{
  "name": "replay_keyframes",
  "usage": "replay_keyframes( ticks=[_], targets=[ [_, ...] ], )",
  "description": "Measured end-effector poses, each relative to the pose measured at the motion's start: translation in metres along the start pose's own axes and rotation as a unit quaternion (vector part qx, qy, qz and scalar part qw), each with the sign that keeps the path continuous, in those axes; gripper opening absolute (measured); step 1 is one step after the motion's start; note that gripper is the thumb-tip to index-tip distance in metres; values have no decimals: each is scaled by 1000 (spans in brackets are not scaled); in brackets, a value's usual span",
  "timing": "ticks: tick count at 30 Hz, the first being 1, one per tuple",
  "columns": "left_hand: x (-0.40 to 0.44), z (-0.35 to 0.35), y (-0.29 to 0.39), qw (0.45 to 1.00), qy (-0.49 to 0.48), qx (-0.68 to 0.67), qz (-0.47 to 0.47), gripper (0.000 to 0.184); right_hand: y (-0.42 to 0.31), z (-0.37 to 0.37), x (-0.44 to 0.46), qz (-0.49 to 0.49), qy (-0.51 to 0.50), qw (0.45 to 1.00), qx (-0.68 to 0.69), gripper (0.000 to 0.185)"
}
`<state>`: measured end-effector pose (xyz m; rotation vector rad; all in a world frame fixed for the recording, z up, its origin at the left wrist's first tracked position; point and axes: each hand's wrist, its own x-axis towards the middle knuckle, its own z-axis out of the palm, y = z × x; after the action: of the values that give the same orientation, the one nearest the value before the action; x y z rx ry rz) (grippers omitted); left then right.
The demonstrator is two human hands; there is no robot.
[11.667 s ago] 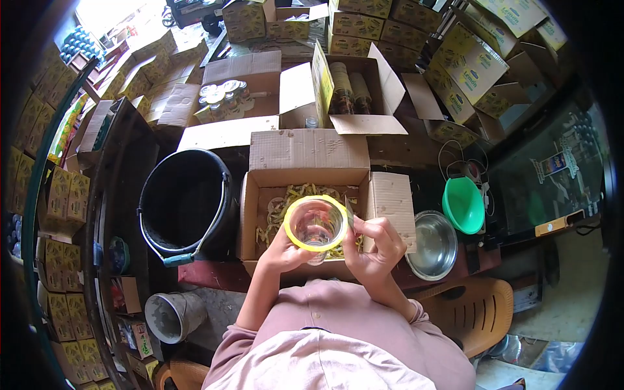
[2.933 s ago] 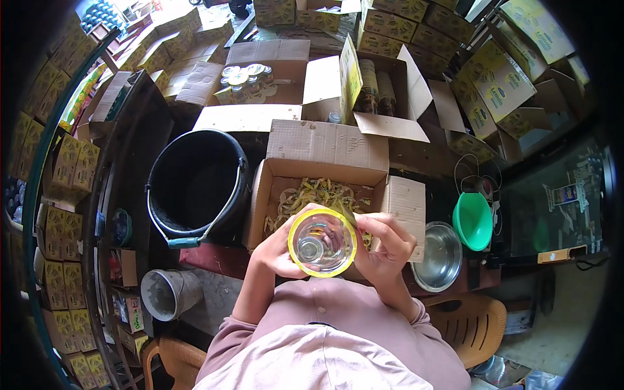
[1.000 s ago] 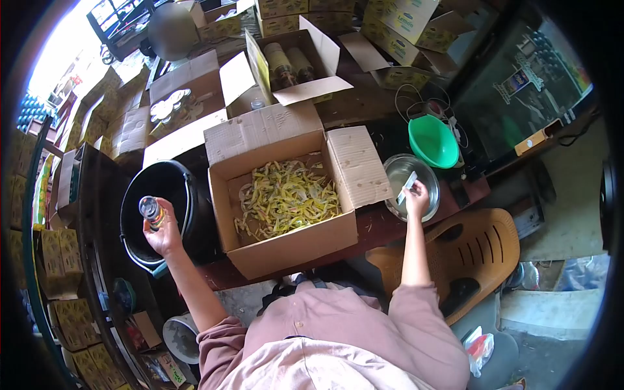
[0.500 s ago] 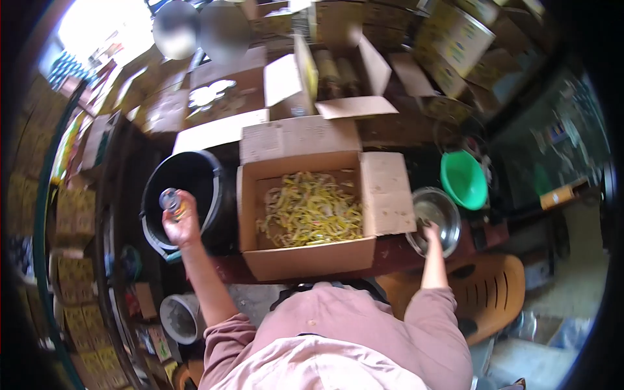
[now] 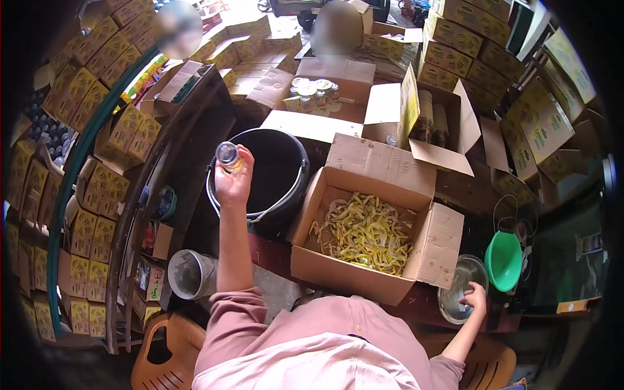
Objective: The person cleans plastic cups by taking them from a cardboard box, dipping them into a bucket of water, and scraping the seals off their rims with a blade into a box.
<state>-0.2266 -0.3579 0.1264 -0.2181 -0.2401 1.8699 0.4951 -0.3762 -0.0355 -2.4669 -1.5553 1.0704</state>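
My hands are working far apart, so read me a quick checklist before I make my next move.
1. Grip on the clear jar: ok, left hand holds it.
2. Jar clear of the black bucket's rim: cannot tell; they overlap in view.
3. Right hand empty: cannot tell; it is at the metal bowl.
4. Yellow scraps in the cardboard box: ok, heaped inside.
5. Metal bowl clear of the box's right flap: not ok; they overlap in view.
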Motion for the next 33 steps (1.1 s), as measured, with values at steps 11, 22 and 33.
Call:
replay_keyframes(
  ticks=[11, 22, 33],
  targets=[
    [-8, 11, 44, 653, 195, 677, -279, 50, -32, -12, -52, -27, 185, 962, 201, 72],
    [42, 57, -82, -70, -60, 993, 78, 49, -72, 19, -67, -39, 247, 967, 42, 70],
    [213, -40, -292, -155, -293, 943, -11, 45, -47, 22, -64, -17, 280, 949, 142, 64]
  ],
)
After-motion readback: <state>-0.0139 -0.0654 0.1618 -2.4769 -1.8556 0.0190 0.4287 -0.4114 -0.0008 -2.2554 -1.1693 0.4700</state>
